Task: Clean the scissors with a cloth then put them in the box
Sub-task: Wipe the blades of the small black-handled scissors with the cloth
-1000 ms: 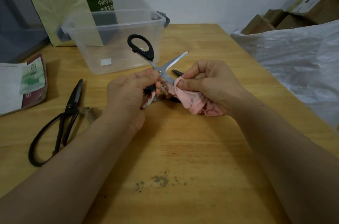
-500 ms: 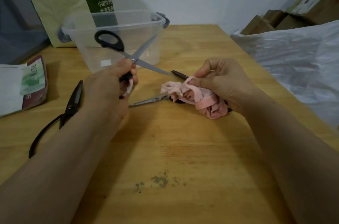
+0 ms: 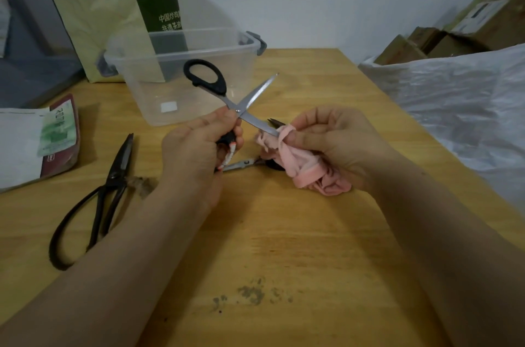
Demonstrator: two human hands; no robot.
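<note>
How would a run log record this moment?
step: wiping scissors | left hand: grips scissors | right hand: holds pink cloth on blade | box: awaiting scissors

My scissors (image 3: 231,102) have black handles and silver blades. The cord (image 3: 230,154) by my palm is striped red and white. My cloth (image 3: 308,169) is pale pink. The box (image 3: 147,90) is clear with grey latches. The worktop (image 3: 298,247) is yellow wood with a dark smudge. The shears (image 3: 113,173) are near black.

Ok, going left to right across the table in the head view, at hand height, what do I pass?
Paper packet → dark iron scissors → left hand → pink cloth → right hand → white plastic sheet. The black-handled scissors gripped by the left hand overlap it, so they are left out.
</note>
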